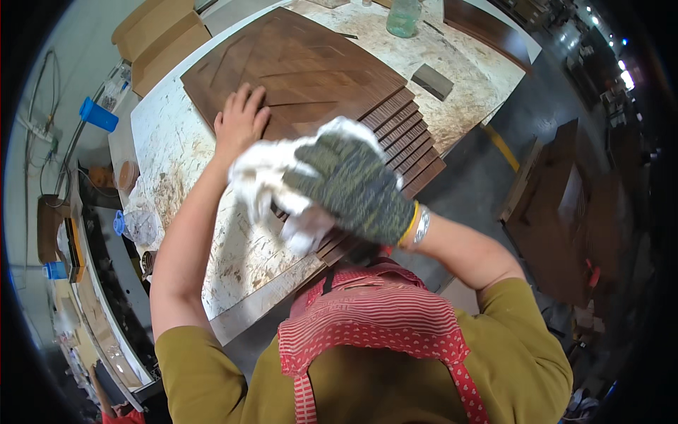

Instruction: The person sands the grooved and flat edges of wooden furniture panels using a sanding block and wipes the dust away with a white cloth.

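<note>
A stack of dark brown wooden panels (304,63) lies fanned on the worktable, its stepped edges showing on the right. My bare left hand (242,121) rests flat on the top panel with the fingers spread. In a dark green knitted glove with a yellow cuff, my right hand (357,187) is closed over a white cloth (272,173). The cloth hangs bunched over the near part of the stack, its loose end blurred by motion. My right fingertips are partly hidden by the glove's angle and the cloth.
The white worktable (176,169) is stained brown. Beyond the stack are a grey-brown block (432,82), a greenish glass jar (403,20) and another brown panel (487,32). At the left stand an open cardboard box (166,53) and a blue cup (99,115). More panels (547,212) stand to the right.
</note>
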